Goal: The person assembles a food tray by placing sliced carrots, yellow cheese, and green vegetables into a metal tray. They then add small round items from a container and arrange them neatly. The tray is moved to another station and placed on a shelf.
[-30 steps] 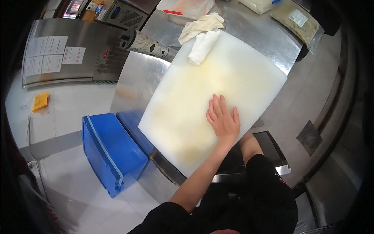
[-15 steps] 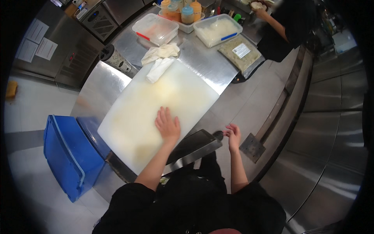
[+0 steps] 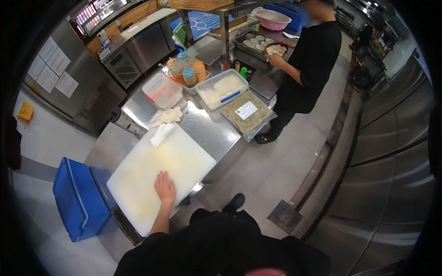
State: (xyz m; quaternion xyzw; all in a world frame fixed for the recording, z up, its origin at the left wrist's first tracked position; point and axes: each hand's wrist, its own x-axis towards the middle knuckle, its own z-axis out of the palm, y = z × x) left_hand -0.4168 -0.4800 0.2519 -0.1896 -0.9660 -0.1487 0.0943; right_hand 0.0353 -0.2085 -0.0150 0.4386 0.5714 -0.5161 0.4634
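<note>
1 hand only shows in the head view: the left hand (image 3: 165, 187) lies flat, fingers spread, palm down on the white cutting board (image 3: 156, 177), grasping nothing. The right hand is out of view, so I cannot tell its grip.

The cutting board rests on the near end of the steel counter (image 3: 209, 129), its near corner jutting past the counter's edge toward the person. It looks like a big, stiff plastic slab, likely weighty and smooth, perhaps slick where the yellowish staining sits; I judge it is best taken by 2 opposite long edges, since the flat face offers no purchase.

At the board's far edge lie a rolled white cloth (image 3: 162, 135) and a crumpled rag (image 3: 166, 116), touching it. Farther along the counter stand a clear lidded tub (image 3: 162, 90), a tray of white food (image 3: 222, 88), a wrapped flat pack (image 3: 247, 116) and squeeze bottles (image 3: 189, 71).

A blue crate (image 3: 78, 200) sits on the pale floor left of the counter. A person in black (image 3: 306, 60) works at a farther bench, well apart.
</note>
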